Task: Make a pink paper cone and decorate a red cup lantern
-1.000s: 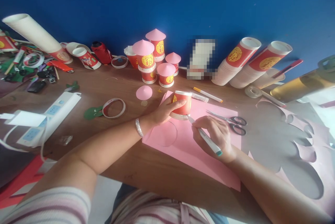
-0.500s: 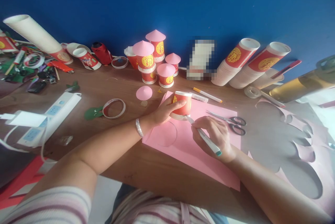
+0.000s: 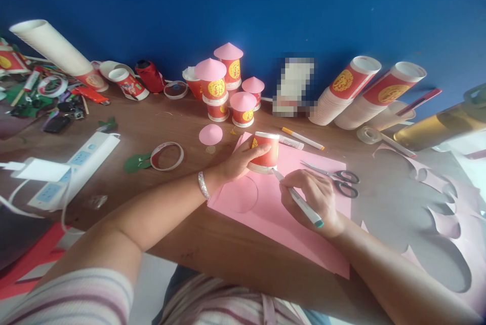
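My left hand (image 3: 241, 159) is wrapped round a red paper cup (image 3: 269, 144) with a gold print, standing rim down on a sheet of pink paper (image 3: 281, 218). In my right hand (image 3: 313, 194) is a marker (image 3: 305, 207) with a green end, its tip at the cup's lower rim. A drawn circle shows on the paper left of the cup. Just right of my right hand lie scissors (image 3: 343, 181) with dark handles. Behind the cup are a capped white marker (image 3: 291, 143) and an orange-capped marker (image 3: 302, 138).
Several red cups with pink cone tops (image 3: 211, 69) stand near the blue wall. Stacked paper cups (image 3: 343, 82) lean at right, beside a tape roll (image 3: 369, 135). Pink scraps (image 3: 450, 224) lie far right. A power strip (image 3: 76, 168) and paper ring (image 3: 167, 157) are left.
The marker tip has shifted slightly right along the cup's lower rim. My left hand keeps its hold on the cup; the whole view has shifted slightly.
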Demonstrator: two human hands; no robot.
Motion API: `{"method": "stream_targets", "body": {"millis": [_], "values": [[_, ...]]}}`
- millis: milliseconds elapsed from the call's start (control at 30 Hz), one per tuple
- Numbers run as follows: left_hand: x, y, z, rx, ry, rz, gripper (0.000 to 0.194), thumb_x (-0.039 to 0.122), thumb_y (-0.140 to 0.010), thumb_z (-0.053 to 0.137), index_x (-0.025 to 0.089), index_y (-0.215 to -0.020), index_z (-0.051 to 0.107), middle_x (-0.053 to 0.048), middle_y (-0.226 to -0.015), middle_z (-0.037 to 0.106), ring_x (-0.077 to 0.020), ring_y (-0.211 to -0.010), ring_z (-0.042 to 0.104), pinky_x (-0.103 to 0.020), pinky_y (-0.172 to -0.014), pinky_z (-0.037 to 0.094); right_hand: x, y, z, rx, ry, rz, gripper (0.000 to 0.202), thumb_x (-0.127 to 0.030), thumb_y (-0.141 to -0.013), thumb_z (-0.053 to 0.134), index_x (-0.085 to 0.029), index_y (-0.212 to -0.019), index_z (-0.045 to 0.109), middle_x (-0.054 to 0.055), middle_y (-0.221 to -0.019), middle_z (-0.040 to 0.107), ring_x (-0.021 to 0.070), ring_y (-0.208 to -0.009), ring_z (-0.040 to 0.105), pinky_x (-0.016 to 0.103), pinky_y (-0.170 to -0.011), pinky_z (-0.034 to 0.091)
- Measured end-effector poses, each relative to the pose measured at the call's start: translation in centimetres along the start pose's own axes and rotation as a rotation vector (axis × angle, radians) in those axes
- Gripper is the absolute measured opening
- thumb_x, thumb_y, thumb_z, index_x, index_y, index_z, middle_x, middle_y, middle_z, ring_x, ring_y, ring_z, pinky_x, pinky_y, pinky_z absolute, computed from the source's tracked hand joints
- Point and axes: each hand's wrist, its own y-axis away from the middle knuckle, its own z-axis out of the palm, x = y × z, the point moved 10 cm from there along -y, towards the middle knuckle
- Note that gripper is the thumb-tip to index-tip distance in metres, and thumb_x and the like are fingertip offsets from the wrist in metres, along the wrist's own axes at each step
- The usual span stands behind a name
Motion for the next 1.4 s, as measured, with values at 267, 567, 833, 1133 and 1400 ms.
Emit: {"method": "stream_targets", "body": {"millis": [267, 567, 833, 1133, 1400], "values": [[0.1, 0.0, 0.1, -0.004, -0.028, 0.020, 0.026, 0.041, -0.089, 0.071, 0.019, -0.102, 0.067, -0.004, -0.096, 0.068, -0.0180, -0.091, 0.064, -0.032, -0.085, 0.052, -0.1, 0.1, 0.1, -0.003, 0.008, -0.002, 0.024, 0.001, -0.083, 0.057, -0.022, -0.086, 0.053, -0.004, -0.067, 0.060, 0.0102, -0.056, 0.055, 0.023, -0.054, 0.045], [0.5, -0.2, 0.4, -0.020, -0.099, 0.073, 0.026, 0.041, -0.090, 0.071, 0.019, -0.102, 0.067, -0.003, -0.093, 0.066, -0.0161, -0.087, 0.061, -0.029, -0.080, 0.050, -0.3, 0.1, 0.1, -0.017, 0.009, -0.008, 0.024, 0.001, -0.084, 0.057, -0.023, -0.088, 0.053, -0.004, -0.068, 0.060, 0.0104, -0.057, 0.055, 0.023, -0.055, 0.046], [0.3, 0.1, 0.3, -0.004, -0.110, 0.025, 0.027, 0.043, -0.089, 0.072, 0.020, -0.103, 0.067, -0.003, -0.097, 0.068, -0.0179, -0.091, 0.063, -0.030, -0.083, 0.051, -0.4, 0.1, 0.1, -0.014, -0.006, -0.010, 0.023, 0.000, -0.084, 0.057, -0.022, -0.088, 0.054, -0.003, -0.068, 0.061, 0.0107, -0.056, 0.056, 0.024, -0.054, 0.048], [0.1, 0.1, 0.2, -0.008, -0.075, -0.006, 0.029, 0.044, -0.089, 0.072, 0.019, -0.103, 0.068, -0.004, -0.096, 0.069, -0.0189, -0.090, 0.064, -0.033, -0.087, 0.051, -0.7, -0.2, -0.3, -0.015, -0.056, -0.044, 0.024, 0.001, -0.084, 0.058, -0.022, -0.092, 0.055, -0.001, -0.070, 0.062, 0.0120, -0.057, 0.059, 0.025, -0.054, 0.052], [0.6, 0.1, 0.2, 0.008, 0.063, -0.012, 0.031, 0.041, -0.084, 0.077, 0.017, -0.101, 0.066, -0.004, -0.092, 0.068, -0.0173, -0.086, 0.063, -0.032, -0.083, 0.052, -0.7, -0.3, -0.8, 0.046, -0.079, -0.082, 0.028, -0.001, -0.084, 0.060, -0.023, -0.100, 0.056, -0.002, -0.071, 0.062, 0.0139, -0.060, 0.062, 0.032, -0.062, 0.061]]}}
